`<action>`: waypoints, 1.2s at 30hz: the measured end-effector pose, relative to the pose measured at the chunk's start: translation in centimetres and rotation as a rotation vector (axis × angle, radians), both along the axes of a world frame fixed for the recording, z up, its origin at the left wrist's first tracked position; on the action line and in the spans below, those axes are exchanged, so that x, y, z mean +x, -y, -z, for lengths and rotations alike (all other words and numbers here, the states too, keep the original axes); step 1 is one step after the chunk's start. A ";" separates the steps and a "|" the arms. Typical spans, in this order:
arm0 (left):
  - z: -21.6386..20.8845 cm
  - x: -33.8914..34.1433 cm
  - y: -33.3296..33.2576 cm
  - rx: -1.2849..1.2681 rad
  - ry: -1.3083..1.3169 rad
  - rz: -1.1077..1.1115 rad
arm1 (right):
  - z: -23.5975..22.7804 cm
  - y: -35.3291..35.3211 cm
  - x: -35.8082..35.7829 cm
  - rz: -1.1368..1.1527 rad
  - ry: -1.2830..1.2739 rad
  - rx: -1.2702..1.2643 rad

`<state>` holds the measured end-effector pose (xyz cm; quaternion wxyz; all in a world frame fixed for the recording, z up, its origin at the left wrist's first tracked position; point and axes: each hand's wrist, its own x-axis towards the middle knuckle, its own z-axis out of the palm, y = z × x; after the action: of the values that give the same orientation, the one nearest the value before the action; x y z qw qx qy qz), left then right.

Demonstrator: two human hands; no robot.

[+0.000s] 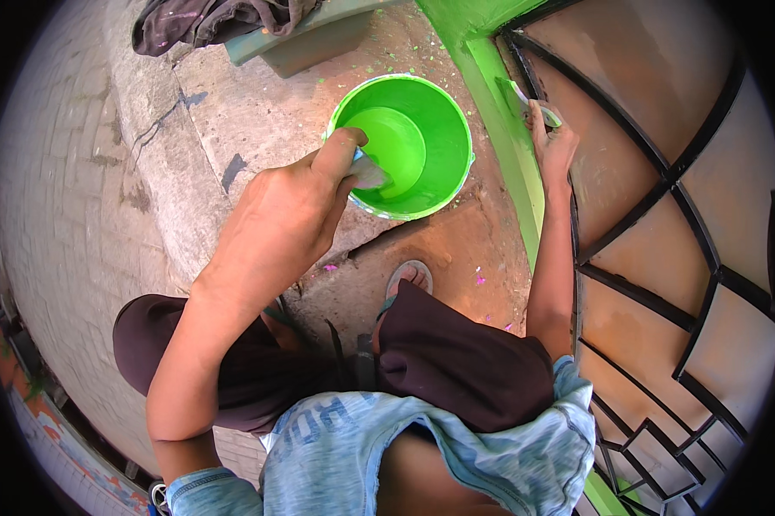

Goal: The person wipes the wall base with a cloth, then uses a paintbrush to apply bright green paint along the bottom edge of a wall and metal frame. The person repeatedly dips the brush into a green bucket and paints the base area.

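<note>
My left hand [289, 202] is closed around a small pale, see-through thing [369, 174] with a bluish edge. Its exact kind I cannot make out. It hangs over the near left rim of a bright green bucket [443, 142], which has a round pool of green paint [392, 138] at its bottom. On the right, my right hand [553, 146] grips a paintbrush [549, 116] with a pale handle. The brush head lies against the green-painted frame [482, 86] beside the window grille.
Black metal bars [667, 176] cross brownish panes on the right. Dark cloth [220, 19] lies over a greyish-green bench [319, 39] at the top. Paint flecks dot the concrete ledge [258, 95]. Block paving [69, 189] stretches along the left. My sandalled foot [413, 275] stands below the bucket.
</note>
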<state>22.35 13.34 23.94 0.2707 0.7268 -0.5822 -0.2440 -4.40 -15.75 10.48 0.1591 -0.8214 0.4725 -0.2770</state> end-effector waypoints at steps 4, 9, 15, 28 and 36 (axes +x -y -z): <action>-0.1 0.0 0.1 -0.023 -0.033 0.011 | -4.7 -2.8 -3.6 0.054 -0.449 0.031; 0.3 0.0 0.4 -0.041 -0.061 0.008 | -6.3 -3.4 -4.4 0.060 -0.454 0.155; -0.2 -0.1 0.6 -0.029 -0.100 0.014 | -3.4 -3.4 -2.0 0.097 0.198 0.163; -2.7 0.3 1.1 -0.161 -0.041 0.101 | -9.7 -11.4 6.3 -0.453 0.064 0.205; -4.6 0.2 1.4 -0.162 0.058 0.009 | -4.5 -10.5 7.1 -0.556 -0.248 0.022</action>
<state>22.55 11.98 28.53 0.3106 0.7064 -0.6111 -0.1762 2.66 -5.28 15.03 0.1787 -0.9450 0.2484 -0.1153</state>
